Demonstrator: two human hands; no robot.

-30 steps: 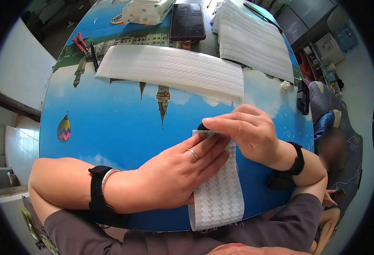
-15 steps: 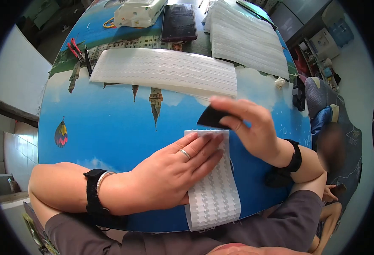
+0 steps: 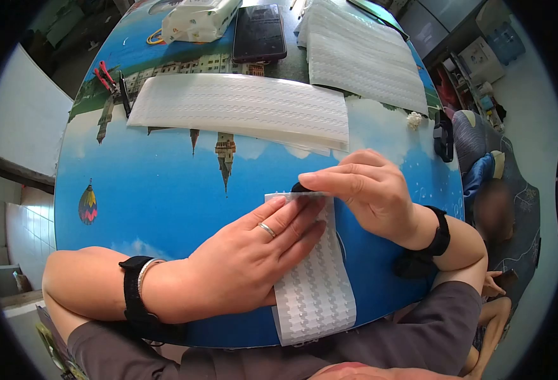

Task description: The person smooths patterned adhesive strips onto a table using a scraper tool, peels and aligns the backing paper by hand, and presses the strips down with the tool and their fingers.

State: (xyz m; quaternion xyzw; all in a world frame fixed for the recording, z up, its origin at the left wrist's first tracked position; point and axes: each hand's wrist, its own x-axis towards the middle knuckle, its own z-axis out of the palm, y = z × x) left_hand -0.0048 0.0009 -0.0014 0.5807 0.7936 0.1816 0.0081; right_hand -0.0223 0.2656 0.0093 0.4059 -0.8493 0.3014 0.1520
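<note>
**A:** Can any lettering be read on the table?

**B:** Small coloured marks are printed on the white packet at the far edge, but they are too small to be made out. The dark face of the phone beside it is turned up. A castle and a balloon are pictured on the blue tabletop.

**A:** And what is contained in the packet?

**B:** Its contents are hidden by the wrapping. Farther off, at the right, a blue water bottle can be seen; how full it is cannot be told. Nearby, a shelf is filled with mixed small items, blurred by distance.

**A:** Where is the patterned strip?

**B:** It is laid at the near side of the table, slightly slanted, its lower end at the table's edge. Its upper part is covered by the left hand, whose fingers are stretched out flat and pressed together.

**A:** How are the right hand's fingers placed?

**B:** By the right hand, a black piece is gripped between thumb and bent fingers at the strip's top edge. Most of the piece is hidden.

**A:** What is set beyond the hands?

**B:** A long white sheet is spread crosswise, with a stack of similar sheets behind it at the right. At its left end a black pen and a red-handled tool are placed.
</note>
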